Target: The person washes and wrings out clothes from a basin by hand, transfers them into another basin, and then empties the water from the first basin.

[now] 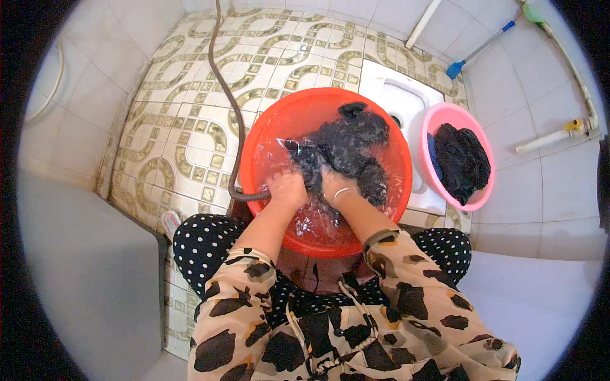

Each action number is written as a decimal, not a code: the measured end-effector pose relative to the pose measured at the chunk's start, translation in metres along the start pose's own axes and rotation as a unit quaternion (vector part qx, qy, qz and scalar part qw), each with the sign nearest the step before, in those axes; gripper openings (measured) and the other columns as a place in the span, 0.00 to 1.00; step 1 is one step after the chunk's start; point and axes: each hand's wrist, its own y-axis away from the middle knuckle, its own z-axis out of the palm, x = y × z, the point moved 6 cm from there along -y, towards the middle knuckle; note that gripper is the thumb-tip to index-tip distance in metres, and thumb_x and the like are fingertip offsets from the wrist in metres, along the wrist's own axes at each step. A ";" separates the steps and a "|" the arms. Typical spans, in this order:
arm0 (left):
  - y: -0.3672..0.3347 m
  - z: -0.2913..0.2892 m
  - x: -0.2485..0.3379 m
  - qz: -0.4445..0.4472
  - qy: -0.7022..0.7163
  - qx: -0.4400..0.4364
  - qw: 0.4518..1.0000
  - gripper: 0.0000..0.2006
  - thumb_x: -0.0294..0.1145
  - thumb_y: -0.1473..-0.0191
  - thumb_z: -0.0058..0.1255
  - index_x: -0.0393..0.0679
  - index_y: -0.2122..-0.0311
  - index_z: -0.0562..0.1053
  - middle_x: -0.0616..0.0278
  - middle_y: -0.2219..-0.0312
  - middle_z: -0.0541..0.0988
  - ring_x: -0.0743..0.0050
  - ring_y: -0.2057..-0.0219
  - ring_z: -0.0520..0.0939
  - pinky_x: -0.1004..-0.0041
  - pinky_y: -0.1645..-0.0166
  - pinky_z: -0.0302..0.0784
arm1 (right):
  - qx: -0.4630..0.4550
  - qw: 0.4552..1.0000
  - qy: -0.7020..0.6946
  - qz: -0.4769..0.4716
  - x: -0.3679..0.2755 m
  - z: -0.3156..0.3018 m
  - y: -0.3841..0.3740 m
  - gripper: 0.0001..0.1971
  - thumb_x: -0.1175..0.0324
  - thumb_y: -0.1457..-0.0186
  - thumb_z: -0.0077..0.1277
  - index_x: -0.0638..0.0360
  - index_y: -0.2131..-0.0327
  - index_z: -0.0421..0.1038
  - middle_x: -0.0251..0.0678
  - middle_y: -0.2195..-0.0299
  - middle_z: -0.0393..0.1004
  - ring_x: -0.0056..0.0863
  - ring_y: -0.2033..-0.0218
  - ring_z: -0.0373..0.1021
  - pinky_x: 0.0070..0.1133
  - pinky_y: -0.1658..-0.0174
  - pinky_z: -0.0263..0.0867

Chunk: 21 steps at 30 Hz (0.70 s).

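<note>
A large red basin (267,136) full of water stands on the tiled floor in front of me. A dark wet garment (352,143) lies soaking in it, part bunched above the water. My left hand (287,188) and my right hand (333,184) are both in the water at the near side, gripping the dark cloth between them. A thin bangle sits on my right wrist.
A brown hose (230,95) runs across the patterned floor tiles into the basin's left rim. A smaller pink basin (445,114) with more dark clothes stands to the right, beside a white squat toilet (397,92). A blue-headed brush (473,54) and white pipes lean on the far wall.
</note>
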 end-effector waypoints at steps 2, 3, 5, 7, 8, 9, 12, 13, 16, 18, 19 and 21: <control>0.016 -0.013 0.008 -0.006 -0.133 0.074 0.988 0.13 0.32 0.56 0.44 0.38 0.65 0.72 0.45 0.66 0.75 0.50 0.63 0.76 0.62 0.58 0.71 | -0.071 0.997 -0.026 0.017 0.009 -0.001 -0.007 0.17 0.66 0.50 0.36 0.60 0.57 0.65 0.45 0.54 0.65 0.40 0.56 0.66 0.31 0.55 0.62; 0.011 -0.014 0.009 -0.001 -0.131 0.079 0.988 0.13 0.32 0.56 0.44 0.38 0.65 0.72 0.45 0.66 0.75 0.50 0.63 0.76 0.62 0.58 0.71 | -0.123 0.991 -0.023 -0.037 0.015 0.003 -0.023 0.17 0.65 0.51 0.37 0.61 0.60 0.68 0.48 0.55 0.65 0.43 0.56 0.65 0.30 0.53 0.61; -0.001 -0.003 -0.008 -0.042 -0.003 -0.054 0.998 0.13 0.32 0.52 0.38 0.40 0.65 0.72 0.46 0.65 0.75 0.52 0.61 0.76 0.62 0.58 0.71 | 0.059 0.970 -0.109 -0.209 0.028 -0.018 -0.025 0.16 0.62 0.54 0.45 0.65 0.66 0.71 0.49 0.63 0.70 0.41 0.62 0.68 0.28 0.56 0.63; -0.005 -0.012 -0.009 -0.045 0.002 -0.048 0.998 0.12 0.30 0.52 0.38 0.40 0.65 0.72 0.46 0.64 0.75 0.52 0.60 0.75 0.61 0.58 0.71 | 0.146 0.952 -0.227 -0.145 0.056 -0.064 -0.007 0.16 0.61 0.58 0.51 0.66 0.70 0.71 0.47 0.72 0.72 0.36 0.71 0.70 0.26 0.66 0.64; -0.004 -0.017 -0.009 -0.046 -0.001 -0.045 0.998 0.12 0.29 0.52 0.37 0.39 0.65 0.72 0.46 0.64 0.74 0.52 0.59 0.75 0.61 0.58 0.71 | 0.129 0.956 -0.255 -0.066 0.064 -0.090 0.002 0.16 0.61 0.60 0.54 0.66 0.74 0.71 0.46 0.76 0.73 0.34 0.76 0.70 0.25 0.73 0.64; -0.005 -0.020 -0.013 -0.067 0.012 -0.033 0.997 0.12 0.28 0.53 0.38 0.37 0.65 0.73 0.44 0.64 0.74 0.51 0.59 0.75 0.61 0.57 0.71 | 0.179 0.892 -0.401 -0.107 0.064 -0.108 0.009 0.15 0.61 0.60 0.54 0.67 0.77 0.70 0.44 0.80 0.71 0.30 0.80 0.67 0.25 0.75 0.62; -0.014 -0.018 -0.026 -0.090 0.063 0.008 0.994 0.12 0.27 0.53 0.38 0.36 0.65 0.73 0.43 0.63 0.74 0.51 0.60 0.75 0.61 0.56 0.71 | 0.323 0.811 -0.455 -0.177 0.052 -0.172 0.036 0.16 0.60 0.59 0.52 0.67 0.80 0.68 0.43 0.84 0.69 0.25 0.84 0.64 0.25 0.77 0.61; -0.024 -0.013 -0.037 -0.138 0.110 0.022 0.984 0.12 0.29 0.54 0.41 0.36 0.65 0.73 0.42 0.62 0.73 0.49 0.60 0.75 0.61 0.57 0.71 | 0.318 0.822 -0.429 -0.195 0.039 -0.183 0.046 0.16 0.60 0.58 0.50 0.68 0.78 0.68 0.44 0.85 0.68 0.27 0.83 0.65 0.25 0.76 0.62; -0.049 -0.005 -0.067 -0.105 0.357 0.057 0.927 0.15 0.38 0.51 0.43 0.35 0.66 0.73 0.45 0.65 0.75 0.51 0.63 0.77 0.62 0.61 0.71 | 0.283 0.860 -0.350 -0.240 -0.022 -0.178 0.069 0.16 0.58 0.60 0.51 0.66 0.79 0.66 0.47 0.82 0.68 0.37 0.78 0.67 0.28 0.73 0.63; -0.034 -0.018 -0.039 -0.209 0.649 -0.035 0.731 0.22 0.48 0.50 0.42 0.36 0.65 0.72 0.52 0.67 0.76 0.58 0.68 0.77 0.65 0.64 0.71 | 0.231 0.892 -0.277 -0.272 -0.037 -0.145 0.070 0.20 0.68 0.58 0.55 0.62 0.59 0.67 0.36 0.72 0.66 0.22 0.74 0.67 0.18 0.68 0.65; -0.034 -0.020 -0.050 -0.173 0.702 0.000 0.691 0.25 0.54 0.49 0.38 0.39 0.65 0.72 0.57 0.68 0.76 0.65 0.69 0.76 0.68 0.64 0.71 | 0.158 0.864 -0.392 -0.273 -0.050 -0.118 0.068 0.22 0.71 0.59 0.55 0.62 0.57 0.65 0.39 0.63 0.64 0.26 0.69 0.68 0.19 0.66 0.66; -0.029 -0.023 -0.048 -0.136 0.794 -0.037 0.591 0.27 0.55 0.50 0.39 0.39 0.58 0.69 0.55 0.63 0.74 0.68 0.62 0.75 0.71 0.57 0.67 | 0.118 0.869 -0.386 -0.287 -0.050 -0.090 0.059 0.23 0.74 0.59 0.53 0.61 0.55 0.64 0.41 0.62 0.62 0.29 0.66 0.69 0.20 0.63 0.67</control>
